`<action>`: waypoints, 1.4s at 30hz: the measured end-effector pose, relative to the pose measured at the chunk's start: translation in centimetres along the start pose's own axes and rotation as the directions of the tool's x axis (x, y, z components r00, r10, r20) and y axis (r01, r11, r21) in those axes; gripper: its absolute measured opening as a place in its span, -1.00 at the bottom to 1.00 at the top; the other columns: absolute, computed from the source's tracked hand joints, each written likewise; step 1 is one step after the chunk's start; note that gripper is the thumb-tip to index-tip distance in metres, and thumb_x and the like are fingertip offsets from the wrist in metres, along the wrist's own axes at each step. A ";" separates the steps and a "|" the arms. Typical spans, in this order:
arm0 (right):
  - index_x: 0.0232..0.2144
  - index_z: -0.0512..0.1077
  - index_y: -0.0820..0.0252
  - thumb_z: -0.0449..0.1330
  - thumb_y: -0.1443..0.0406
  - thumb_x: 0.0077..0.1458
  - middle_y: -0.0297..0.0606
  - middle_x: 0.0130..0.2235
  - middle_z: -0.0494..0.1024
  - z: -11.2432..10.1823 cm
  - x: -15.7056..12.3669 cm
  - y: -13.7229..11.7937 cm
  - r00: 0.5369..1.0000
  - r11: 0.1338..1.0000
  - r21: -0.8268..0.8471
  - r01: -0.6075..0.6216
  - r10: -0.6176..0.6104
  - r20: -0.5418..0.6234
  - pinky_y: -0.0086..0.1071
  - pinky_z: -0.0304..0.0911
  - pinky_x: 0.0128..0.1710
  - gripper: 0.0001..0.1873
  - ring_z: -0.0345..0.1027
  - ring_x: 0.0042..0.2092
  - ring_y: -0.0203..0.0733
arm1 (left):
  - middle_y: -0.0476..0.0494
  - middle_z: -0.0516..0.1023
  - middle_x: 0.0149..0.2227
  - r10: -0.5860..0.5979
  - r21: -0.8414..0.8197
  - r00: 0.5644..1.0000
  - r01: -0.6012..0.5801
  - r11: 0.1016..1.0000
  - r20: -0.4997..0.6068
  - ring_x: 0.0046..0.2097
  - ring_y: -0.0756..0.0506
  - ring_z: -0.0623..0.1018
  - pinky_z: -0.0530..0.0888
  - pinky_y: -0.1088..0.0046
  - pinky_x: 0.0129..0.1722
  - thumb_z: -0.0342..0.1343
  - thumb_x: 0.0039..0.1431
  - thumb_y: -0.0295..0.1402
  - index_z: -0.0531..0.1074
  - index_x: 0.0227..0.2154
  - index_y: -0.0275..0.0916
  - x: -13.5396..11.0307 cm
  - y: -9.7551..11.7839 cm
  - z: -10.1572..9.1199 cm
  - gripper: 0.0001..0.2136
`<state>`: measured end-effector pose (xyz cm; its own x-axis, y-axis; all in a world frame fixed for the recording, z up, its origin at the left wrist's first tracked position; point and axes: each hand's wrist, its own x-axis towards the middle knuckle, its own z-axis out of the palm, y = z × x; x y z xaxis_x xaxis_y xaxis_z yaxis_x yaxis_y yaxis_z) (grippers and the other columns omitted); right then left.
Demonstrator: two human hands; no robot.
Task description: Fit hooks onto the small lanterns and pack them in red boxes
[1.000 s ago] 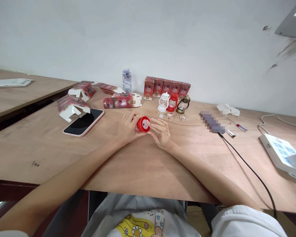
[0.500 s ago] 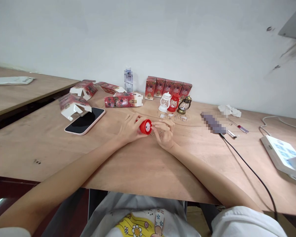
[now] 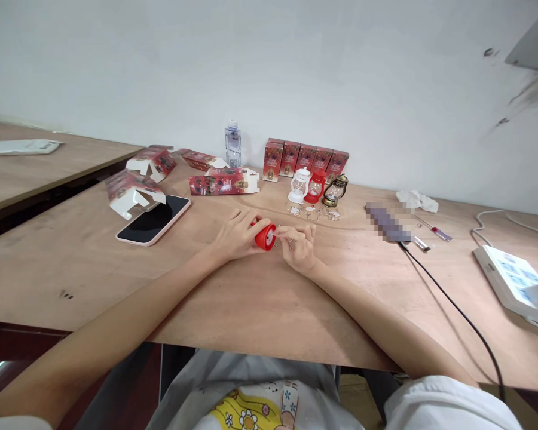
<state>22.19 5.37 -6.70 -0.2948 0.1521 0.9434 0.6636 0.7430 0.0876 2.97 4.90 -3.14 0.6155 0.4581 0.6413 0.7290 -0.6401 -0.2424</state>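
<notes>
My left hand (image 3: 237, 236) is wrapped round a small red lantern (image 3: 264, 237), which lies on its side with its round base turned to the right. A pale inner disc with a dark spot shows in that base. My right hand (image 3: 299, 247) is closed in a pinch, its fingertips right at the base; what they hold, if anything, is too small to make out. Beyond my hands stand a white lantern (image 3: 299, 186), another red lantern (image 3: 315, 186) and a bronze-coloured lantern (image 3: 335, 191). Small metal and white bits (image 3: 311, 210) lie in front of them.
Several red boxes (image 3: 305, 159) stand by the wall beside a water bottle (image 3: 233, 145). An opened box (image 3: 219, 183) and a phone (image 3: 155, 221) lie to the left. On the right are a screwdriver (image 3: 440, 234), crumpled tissue (image 3: 416, 200), a black cable (image 3: 452, 306) and a white power strip (image 3: 511, 280).
The red lantern's base has tipped slightly downward. My right fingertips have shifted a little and now cover part of the base; a small red bit beside them no longer shows.
</notes>
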 end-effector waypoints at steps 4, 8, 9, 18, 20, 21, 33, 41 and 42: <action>-0.23 0.21 0.05 0.00 0.44 0.19 -0.39 -0.35 0.62 0.0 -0.2 0.0 0.999 0.999 -0.034 0.028 -0.027 0.027 -0.23 0.03 -0.23 -0.83 0.29 -0.44 -0.18 | -0.23 0.50 -0.25 0.039 0.034 0.999 -0.039 0.999 -0.009 -0.25 -0.15 0.45 0.25 0.33 -0.32 0.04 0.14 -0.08 0.42 -0.15 -0.23 0.1 0.2 -0.1 -0.65; -0.23 0.21 0.05 0.03 0.48 0.17 -0.42 -0.33 0.62 0.1 -0.3 0.1 1.000 0.999 0.029 0.030 -0.031 0.005 -0.25 0.01 -0.26 -0.79 0.27 -0.44 -0.21 | -0.23 0.49 -0.27 0.041 0.055 0.999 -0.041 0.998 -0.006 -0.26 -0.15 0.44 0.24 0.33 -0.33 0.01 0.16 -0.09 0.42 -0.16 -0.24 0.1 0.3 -0.2 -0.66; -0.20 0.22 0.04 0.02 0.46 0.18 -0.41 -0.32 0.62 0.1 -0.4 0.3 0.999 0.999 0.045 0.020 -0.021 0.027 -0.25 0.00 -0.25 -0.79 0.28 -0.42 -0.21 | -0.24 0.49 -0.27 0.030 0.051 1.000 -0.030 0.998 0.003 -0.26 -0.16 0.44 0.24 0.32 -0.33 0.01 0.17 -0.09 0.42 -0.16 -0.23 0.1 0.3 -0.2 -0.66; -0.29 0.32 0.06 0.01 0.41 0.22 -0.41 -0.44 0.56 0.6 -1.0 0.6 0.994 1.000 0.014 0.011 -0.012 0.106 -0.28 0.04 -0.26 -0.84 0.33 -0.39 -0.23 | -0.21 0.48 -0.27 0.042 0.074 0.998 -0.045 0.996 0.051 -0.24 -0.16 0.43 0.23 0.31 -0.32 -0.02 0.21 -0.21 0.43 -0.19 -0.16 0.5 0.0 -0.7 -0.78; -0.34 0.31 0.09 0.01 0.40 0.23 -0.38 -0.45 0.56 0.5 -0.5 0.4 0.996 1.000 0.010 -0.008 0.007 0.093 -0.28 0.06 -0.29 -0.86 0.34 -0.38 -0.22 | -0.19 0.49 -0.26 0.047 0.089 0.998 -0.051 0.995 0.047 -0.23 -0.15 0.43 0.23 0.31 -0.30 -0.01 0.21 -0.19 0.42 -0.19 -0.13 0.6 -0.4 -0.9 -0.78; -0.36 0.30 0.11 0.01 0.38 0.24 -0.36 -0.44 0.56 0.5 -0.2 0.3 0.995 0.999 0.032 -0.030 0.027 0.095 -0.28 0.07 -0.29 -0.87 0.35 -0.37 -0.21 | -0.19 0.49 -0.25 0.034 0.087 0.999 -0.036 0.996 0.034 -0.23 -0.16 0.43 0.23 0.30 -0.29 0.00 0.20 -0.16 0.42 -0.18 -0.13 0.5 -0.7 -1.1 -0.77; -0.39 0.38 0.20 0.16 0.31 0.08 -0.12 -0.42 0.57 0.3 0.8 -1.7 0.789 0.965 -0.249 -0.078 0.213 0.577 -0.23 0.04 -0.27 -0.94 0.29 -0.22 -0.01 | -0.05 0.46 -0.29 -0.896 -0.745 0.402 0.536 0.398 -0.189 -0.24 -0.08 0.46 0.42 0.30 -0.18 0.28 -0.09 -0.11 0.32 -0.30 -0.20 0.7 -4.1 -0.5 -0.62; -0.32 0.38 0.26 0.03 0.54 0.08 -0.05 -0.41 0.55 -0.2 1.7 -2.7 0.643 0.944 -0.310 0.110 0.170 0.747 -0.25 0.00 -0.29 -0.80 0.29 -0.26 -0.04 | 0.00 0.39 -0.36 -0.943 -0.875 0.076 0.402 -0.270 0.325 -0.43 0.04 0.48 0.53 0.42 -0.40 0.28 -0.03 -0.20 0.20 -0.34 -0.22 0.8 -4.5 0.1 -0.63; -0.30 0.38 0.26 0.01 0.54 0.10 -0.05 -0.40 0.55 -0.2 1.8 -2.7 0.629 0.944 -0.301 0.134 0.154 0.762 -0.26 0.01 -0.29 -0.80 0.29 -0.26 -0.05 | -0.01 0.40 -0.34 -0.932 -0.861 0.074 0.415 -0.294 0.354 -0.42 0.03 0.49 0.54 0.42 -0.40 0.28 -0.03 -0.22 0.20 -0.34 -0.22 0.8 -4.4 0.0 -0.64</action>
<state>19.99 3.48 -5.18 -0.6073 0.7067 0.3630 0.7941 0.5255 0.3055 0.26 8.07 -1.60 -0.5280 0.8491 0.0154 -0.2173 -0.1526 0.9641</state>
